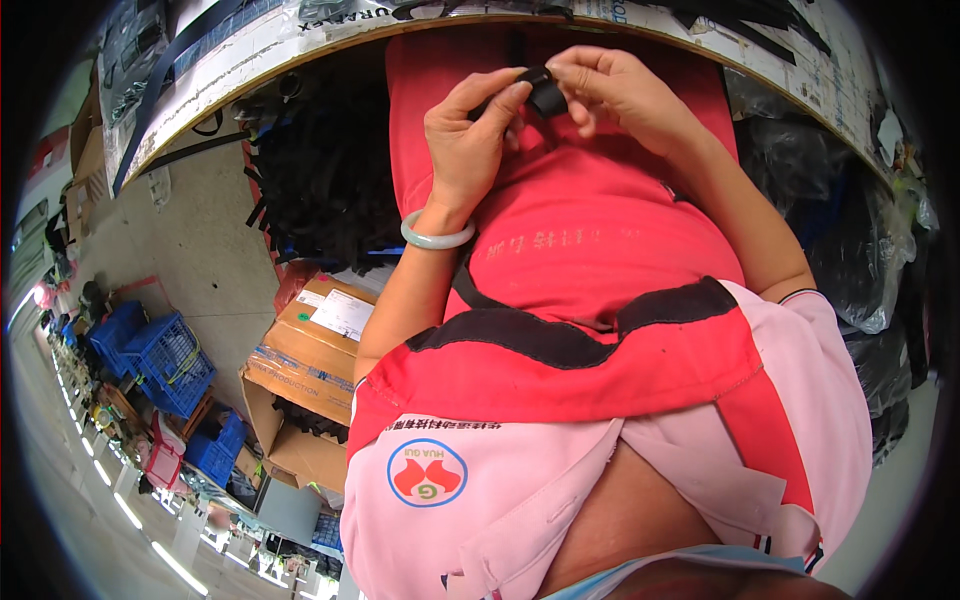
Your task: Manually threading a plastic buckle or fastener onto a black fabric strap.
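Note:
Above my lap, close to the table's edge, both hands are at a small black strap piece (544,94) that looks like folded or looped webbing. My left hand (468,142), with a pale bangle (437,232) on its wrist, pinches the piece between thumb and fingers. On the other side my right hand (632,98) has thumb and forefinger pressed together at the strap's right edge, its other fingers curled below. A narrow dark end hangs under the piece against my red apron (600,240). The finer shape of the strap is too small to tell.
The table (270,58) curves across the top with black straps and papers on it. Beneath it at left lies a heap of black strips (325,165). An open cardboard box (310,365) stands on the floor, with blue crates (170,365) farther left. Black plastic bags (815,190) crowd the right.

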